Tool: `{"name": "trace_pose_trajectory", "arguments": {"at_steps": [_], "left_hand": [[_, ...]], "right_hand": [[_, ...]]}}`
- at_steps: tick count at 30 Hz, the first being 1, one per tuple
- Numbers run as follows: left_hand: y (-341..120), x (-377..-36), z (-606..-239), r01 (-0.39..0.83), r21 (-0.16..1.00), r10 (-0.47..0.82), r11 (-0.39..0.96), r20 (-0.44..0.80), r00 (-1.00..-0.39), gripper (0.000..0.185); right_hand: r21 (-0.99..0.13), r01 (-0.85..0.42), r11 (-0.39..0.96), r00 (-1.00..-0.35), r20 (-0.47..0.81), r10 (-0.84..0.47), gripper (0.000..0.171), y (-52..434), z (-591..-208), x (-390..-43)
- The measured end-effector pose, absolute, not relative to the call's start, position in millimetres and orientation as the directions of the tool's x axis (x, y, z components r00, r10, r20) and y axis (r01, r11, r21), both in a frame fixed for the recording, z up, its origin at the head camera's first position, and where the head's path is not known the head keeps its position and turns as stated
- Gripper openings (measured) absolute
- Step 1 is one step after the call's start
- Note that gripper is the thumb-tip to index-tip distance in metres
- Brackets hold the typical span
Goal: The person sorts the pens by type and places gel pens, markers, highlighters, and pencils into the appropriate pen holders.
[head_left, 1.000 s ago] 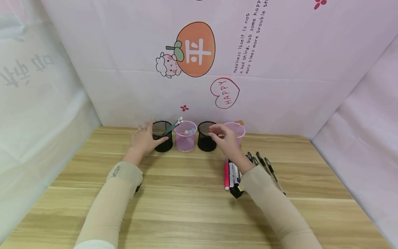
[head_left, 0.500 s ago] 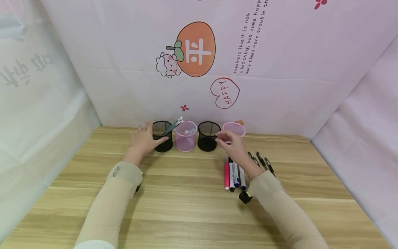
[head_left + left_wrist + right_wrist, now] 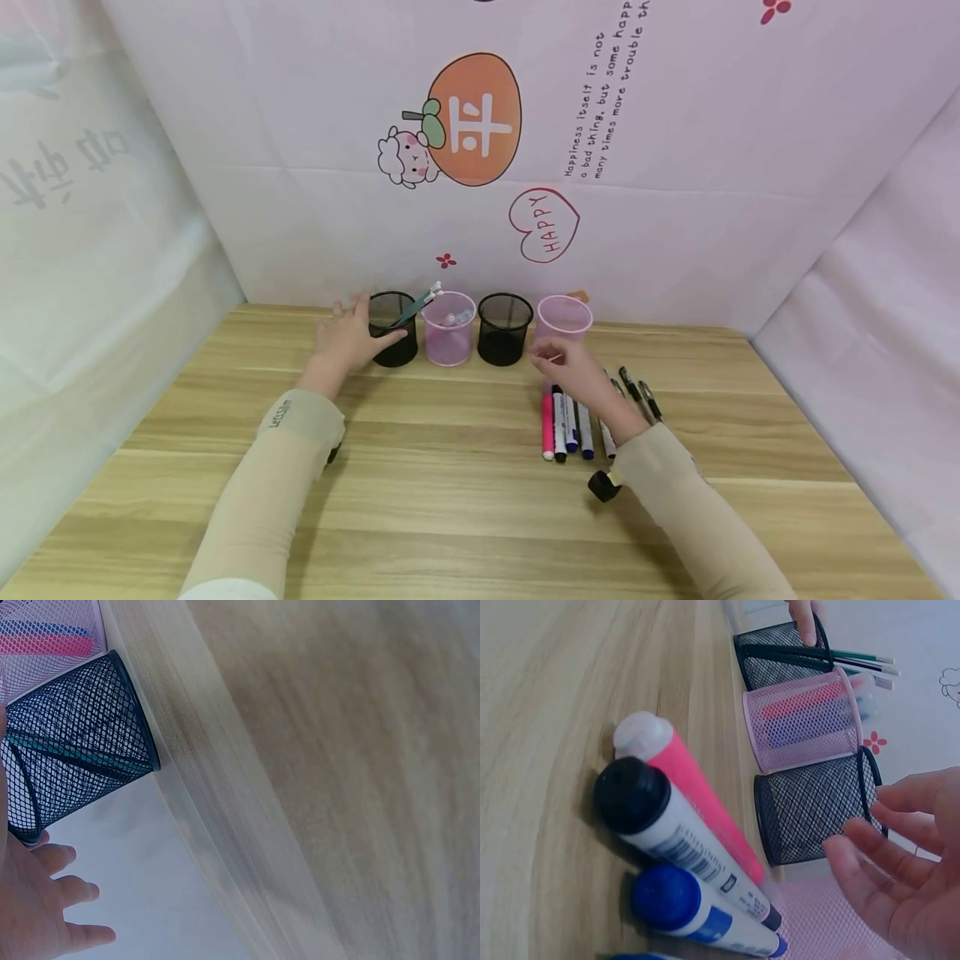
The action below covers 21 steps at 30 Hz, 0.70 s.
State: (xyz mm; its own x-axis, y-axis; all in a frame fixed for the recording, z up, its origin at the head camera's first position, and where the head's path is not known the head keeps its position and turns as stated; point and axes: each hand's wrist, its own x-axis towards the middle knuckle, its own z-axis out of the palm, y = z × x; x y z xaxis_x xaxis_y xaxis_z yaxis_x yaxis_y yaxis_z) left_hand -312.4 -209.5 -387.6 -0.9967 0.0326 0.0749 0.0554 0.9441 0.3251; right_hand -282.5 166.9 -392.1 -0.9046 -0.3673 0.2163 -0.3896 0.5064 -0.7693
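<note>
Big pale sheet (image 3: 675, 208) across the back, smooth, printed with an orange fruit cartoon and a red heart. Below it the table (image 3: 450, 517), light wood grain in long planks.

Now the row of four round mesh cups against the sheet: black cup (image 3: 392, 328), pink cup (image 3: 448, 328), second black cup (image 3: 504, 328), second pink cup (image 3: 564, 321), all open wire weave. Teal pens (image 3: 417, 307) lean out of the first black one.

The left hand (image 3: 347, 337) sits against that first black cup, thumb across its front wall, fingers straight behind it; the wrist camera shows fingers spread and relaxed beside the mesh (image 3: 75, 750).

The right hand (image 3: 572, 368) has come back and down: a second ago it was up at the second black cup's rim, and now it hovers low over the top ends of the markers (image 3: 566, 421), fingers loosely bent, nothing in them. Its wrist camera shows the palm open (image 3: 900, 877).

Those markers lie side by side, touching: smooth plastic barrels, pink, white with a black cap, blue caps. More of them show now that the sleeve has shifted right. Slim black pens (image 3: 637, 392) lie just beyond, partly hidden by the forearm. A small black thing (image 3: 603, 485) under the right sleeve: can't make out what. Left wrist view is mostly blurred.
</note>
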Motion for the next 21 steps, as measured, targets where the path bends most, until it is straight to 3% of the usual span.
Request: {"name": "trace_pose_trajectory", "arguments": {"at_steps": [11, 21], "left_hand": [[-210.3, -313.0, -388.8, 0.059, 0.324, 0.033, 0.944, 0.084, -0.996, 0.107], [-209.2, -312.8, -388.5, 0.06, 0.325, 0.033, 0.944, 0.086, -0.996, 0.106]], "right_hand": [[-0.808, -0.202, 0.554, -0.936, -0.007, -0.351, 0.029, 179.9, -393.4, -282.9], [-0.799, -0.114, 0.59, -0.941, -0.103, -0.321, 0.029, 185.2, -397.7, -288.8]]}}
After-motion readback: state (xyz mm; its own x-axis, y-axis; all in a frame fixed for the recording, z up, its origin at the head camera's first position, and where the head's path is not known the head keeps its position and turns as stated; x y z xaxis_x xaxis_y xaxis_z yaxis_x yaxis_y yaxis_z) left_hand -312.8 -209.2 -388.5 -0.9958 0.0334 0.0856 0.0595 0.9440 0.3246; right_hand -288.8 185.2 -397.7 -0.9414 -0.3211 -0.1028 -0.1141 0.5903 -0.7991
